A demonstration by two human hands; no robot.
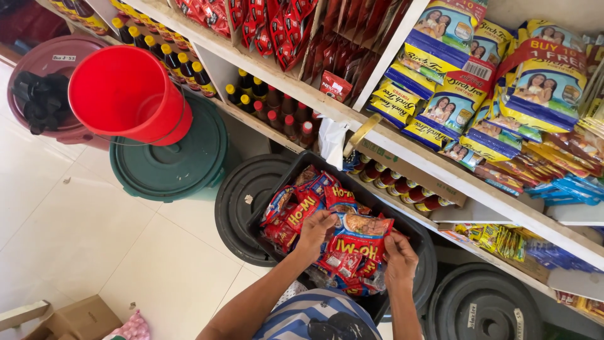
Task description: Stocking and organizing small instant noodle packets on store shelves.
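We see both hands over a black crate (402, 221) that sits on a black round lid (242, 208) below the shelves. The left hand (314, 232) has its fingers curled closed around the upper left corner of a red and blue noodle packet (360, 238); the right hand (399, 257) grips the same packet at its lower right edge, fingers bent over the wrapper. The packet lies roughly flat, held just above the pile of similar red packets (294, 211) that fills the crate. We note smaller red sachets (343, 263) bunched under the held packet, between the two hands. Left of the crate stands a green lidded bin (179, 165), with a red bucket (129, 94) resting tilted on top of it, mouth toward the camera. Behind that, a maroon bin (44, 63) holds dark objects we cannot identify. The wooden shelf (352, 116) above carries a row of dark bottles with yellow caps (167, 56), bottles with red caps (286, 113), hanging red sachet strips (277, 25), and at right yellow and blue pouches (497, 82). A lower shelf holds cans (402, 189) in an open carton. Another black lid (481, 305) lies at lower right. A cardboard box (75, 321) sits on the white tiled floor (94, 239) at lower left
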